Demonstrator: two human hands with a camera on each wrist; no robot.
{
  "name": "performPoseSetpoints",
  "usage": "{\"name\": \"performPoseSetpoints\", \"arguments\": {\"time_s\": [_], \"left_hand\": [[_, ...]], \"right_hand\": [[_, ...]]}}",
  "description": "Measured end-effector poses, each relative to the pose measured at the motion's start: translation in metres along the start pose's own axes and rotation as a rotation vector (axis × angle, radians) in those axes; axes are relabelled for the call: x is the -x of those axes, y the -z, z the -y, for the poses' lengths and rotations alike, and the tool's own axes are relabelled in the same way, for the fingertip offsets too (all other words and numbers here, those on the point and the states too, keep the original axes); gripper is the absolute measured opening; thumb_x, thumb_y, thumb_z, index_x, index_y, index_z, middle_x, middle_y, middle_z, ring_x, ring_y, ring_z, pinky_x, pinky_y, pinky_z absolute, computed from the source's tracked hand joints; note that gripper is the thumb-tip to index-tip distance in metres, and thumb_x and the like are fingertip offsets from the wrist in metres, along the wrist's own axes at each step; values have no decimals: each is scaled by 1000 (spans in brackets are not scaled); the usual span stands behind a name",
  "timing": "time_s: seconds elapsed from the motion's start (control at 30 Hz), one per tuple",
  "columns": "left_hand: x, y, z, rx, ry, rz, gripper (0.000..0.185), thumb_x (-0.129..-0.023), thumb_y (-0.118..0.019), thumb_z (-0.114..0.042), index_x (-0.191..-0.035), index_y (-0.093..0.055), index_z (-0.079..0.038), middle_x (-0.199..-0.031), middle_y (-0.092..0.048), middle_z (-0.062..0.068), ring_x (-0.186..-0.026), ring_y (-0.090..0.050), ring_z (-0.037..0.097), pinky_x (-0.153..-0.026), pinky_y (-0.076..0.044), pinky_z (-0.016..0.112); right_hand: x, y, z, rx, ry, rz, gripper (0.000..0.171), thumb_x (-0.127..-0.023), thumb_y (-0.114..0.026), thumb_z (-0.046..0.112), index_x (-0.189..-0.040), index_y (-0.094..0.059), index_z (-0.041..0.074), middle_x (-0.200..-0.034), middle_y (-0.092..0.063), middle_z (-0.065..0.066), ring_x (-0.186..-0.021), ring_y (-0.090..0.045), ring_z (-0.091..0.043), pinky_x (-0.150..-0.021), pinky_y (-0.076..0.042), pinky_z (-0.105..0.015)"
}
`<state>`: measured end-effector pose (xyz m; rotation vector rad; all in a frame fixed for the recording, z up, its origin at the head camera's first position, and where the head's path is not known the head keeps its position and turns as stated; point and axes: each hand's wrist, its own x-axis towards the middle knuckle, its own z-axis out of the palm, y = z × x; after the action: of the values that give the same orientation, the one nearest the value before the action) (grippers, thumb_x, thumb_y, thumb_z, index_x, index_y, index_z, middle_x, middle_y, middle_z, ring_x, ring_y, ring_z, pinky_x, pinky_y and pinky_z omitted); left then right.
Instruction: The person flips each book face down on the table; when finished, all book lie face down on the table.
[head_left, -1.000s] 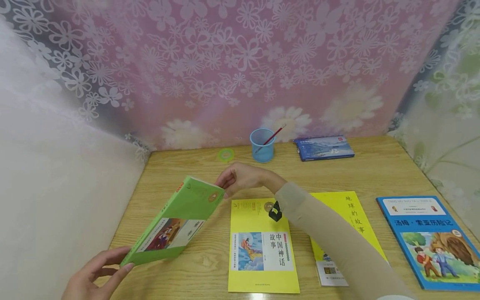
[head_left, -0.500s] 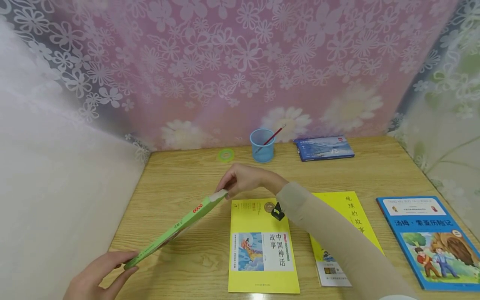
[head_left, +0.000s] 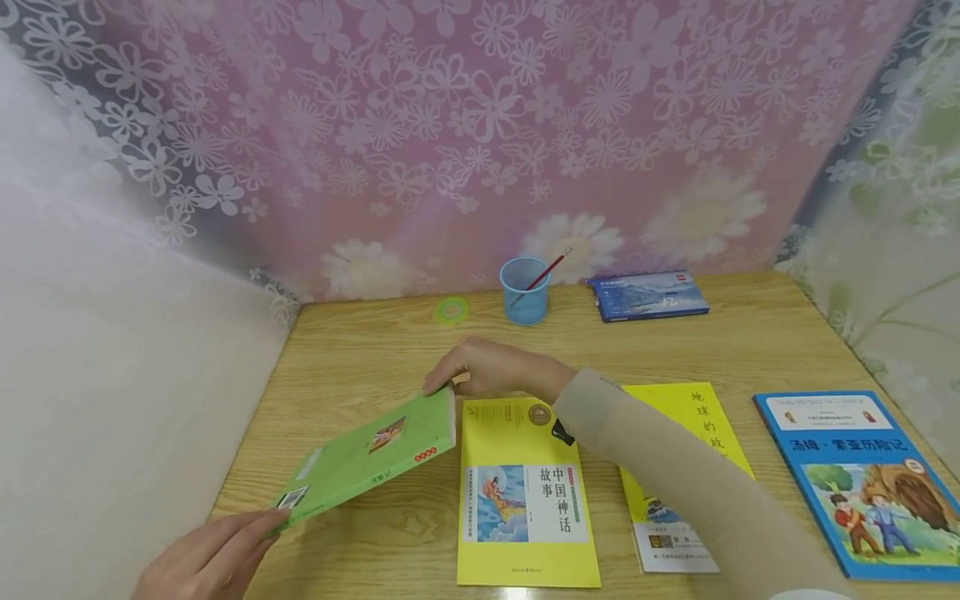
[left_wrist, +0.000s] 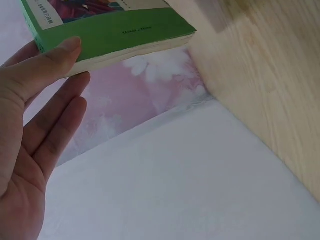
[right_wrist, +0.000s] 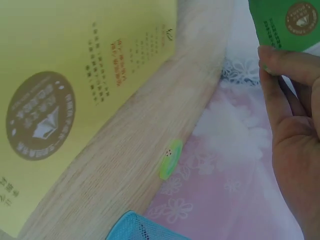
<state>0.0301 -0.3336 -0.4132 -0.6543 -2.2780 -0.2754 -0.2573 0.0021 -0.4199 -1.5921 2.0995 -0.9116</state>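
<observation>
Green paperback, tilted above the worktop at seven o'clock in the head view, is pinched at opposite ends by left hand and right hand. Probably light, smooth and bendable, it should grip best near its spine.

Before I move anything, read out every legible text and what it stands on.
"中国神话故事": middle yellow book.
"地球的故": right-hand yellow book; the column runs behind the sleeve.
"汤姆·索亚历险记": blue book.
Too small or blurred to read surely: green book, flat blue box, remaining small print.
</observation>
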Motion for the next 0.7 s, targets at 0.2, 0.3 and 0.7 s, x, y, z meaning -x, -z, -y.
{"name": "performPoseSetpoints", "arguments": {"time_s": [0.2, 0.3, 0.7], "left_hand": [[10, -9, -7, 51, 41, -6, 35, -110, -54, -37, -114, -83, -18, -100, -79, -3, -73, -72, 14, -62, -53, 11], [13, -11, -10, 48, 43, 40, 39, -112, -47, -37, -117, -82, -20, -107, -78, -2, -79, -73, 11, -60, -52, 11], [13, -24, -14, 157, -2, 174, 45, -114, -40, -36, -120, -79, -15, -126, -75, 1, -129, -65, 6, -101, -46, 5]], "right_hand": [[3, -6, 0, 208, 68, 40, 38, -102, -66, 2, -133, -74, 21, -138, -72, 3, -134, -64, -11, -108, -53, -23], [5, -9, -1, 292, 113, 41, 36, -103, -64, 3, -135, -73, 20, -138, -72, 2, -132, -66, -11, -106, -54, -22], [10, -22, -11, 564, 243, 18, 36, -104, -64, 4, -135, -73, 18, -140, -71, -3, -133, -66, -17, -107, -56, -30]]}}
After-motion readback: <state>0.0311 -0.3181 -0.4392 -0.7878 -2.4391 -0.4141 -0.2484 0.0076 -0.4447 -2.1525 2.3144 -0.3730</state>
